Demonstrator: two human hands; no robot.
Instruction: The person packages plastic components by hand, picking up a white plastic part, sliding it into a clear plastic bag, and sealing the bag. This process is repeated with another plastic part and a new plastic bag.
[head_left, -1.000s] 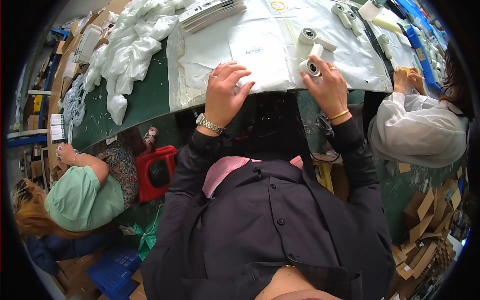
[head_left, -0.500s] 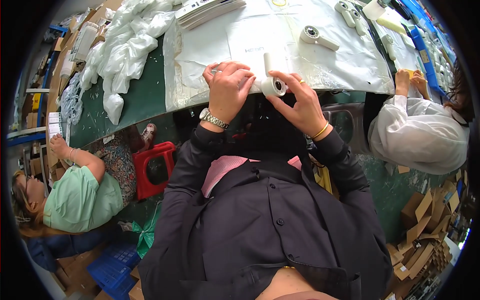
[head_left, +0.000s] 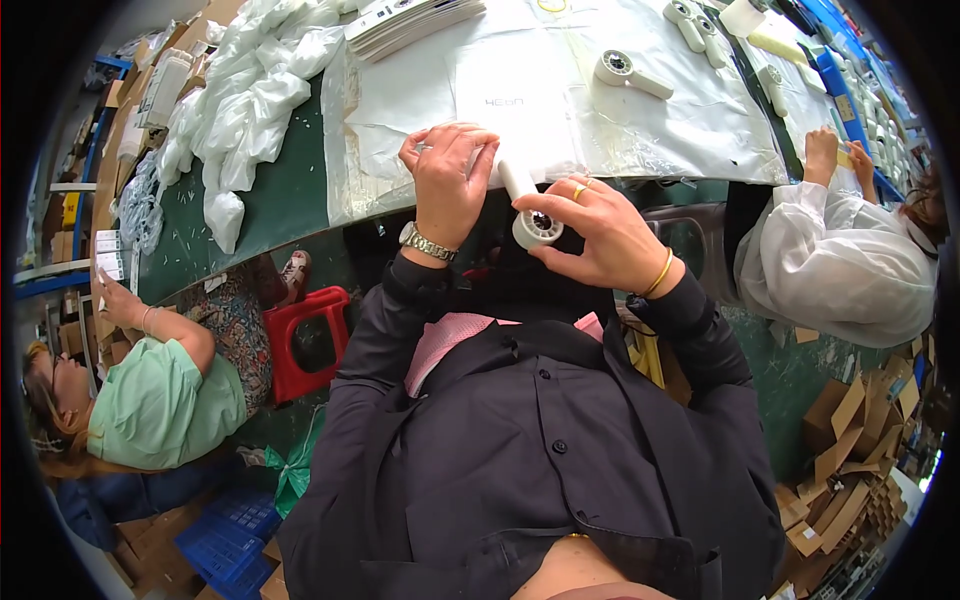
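Pinching a white fan (head_left: 518,182) by its round head (head_left: 534,233) in the right hand (head_left: 608,238), curling the left hand (head_left: 448,178) nearby with an unclear hold.

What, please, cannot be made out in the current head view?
Head view: anything the left hand may pinch; its own curled fingers hide it.
Head view: part of the white round-headed device; the right hand covers it.
Head view: the far end of the flat white stack; the top edge cuts it off.
Head view: what the right-side co-worker's hands hold, if anything; too small.
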